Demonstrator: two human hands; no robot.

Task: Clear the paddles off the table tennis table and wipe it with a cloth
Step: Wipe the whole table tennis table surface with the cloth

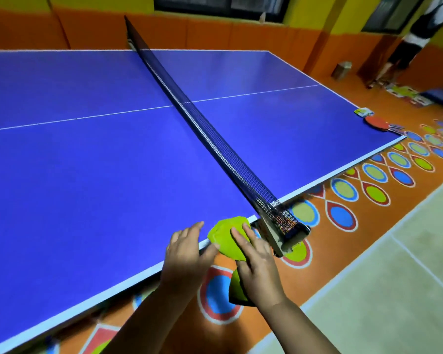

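A lime-green cloth (226,235) lies folded over the near edge of the blue table tennis table (87,159), just left of the net post. My right hand (256,264) lies flat on the cloth, fingers straight, and part of the cloth hangs below the palm. My left hand (188,251) touches the cloth's left side with its thumb, its fingers spread over the table edge. Red paddles (380,123) lie at the table's far right corner, far from both hands.
The net (215,139) runs across the table from the near post (284,233) to the far side. A small card (363,111) lies beside the paddles. A person stands at the back right (409,39). Coloured circles cover the orange floor (343,190).
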